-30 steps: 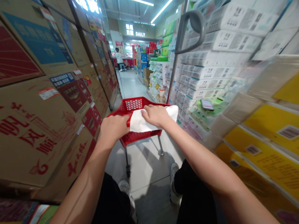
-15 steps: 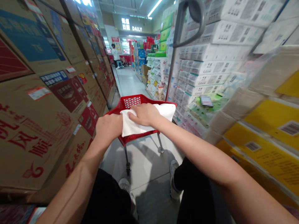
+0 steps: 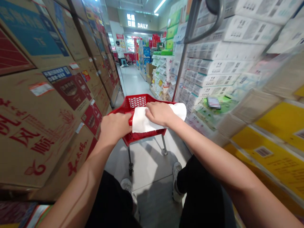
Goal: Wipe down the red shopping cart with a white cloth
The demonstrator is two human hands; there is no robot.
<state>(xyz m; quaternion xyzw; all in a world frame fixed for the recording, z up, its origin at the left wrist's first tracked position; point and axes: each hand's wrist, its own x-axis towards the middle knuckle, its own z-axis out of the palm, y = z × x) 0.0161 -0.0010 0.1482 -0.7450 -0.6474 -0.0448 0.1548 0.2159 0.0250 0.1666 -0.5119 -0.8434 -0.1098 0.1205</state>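
Observation:
A red plastic shopping cart with a perforated basket stands in front of me on metal legs. My left hand is closed around the left part of its handle, and its fingertips are hidden on the far side. A white cloth drapes over the middle and right of the handle. On top of the cloth, my right hand is curled over it and the handle, thumb toward the left. A short stretch of red handle shows between my left hand and the cloth.
Cardboard cartons are stacked along the left. White tissue packs and yellow packages rise on the right. A grey loop handle on a metal pole stands beside the cart. Far down the aisle, a person is by a blue stool.
My right hand and the cloth have slid right along the handle, baring some red beside my left hand. The whole view has shifted slightly.

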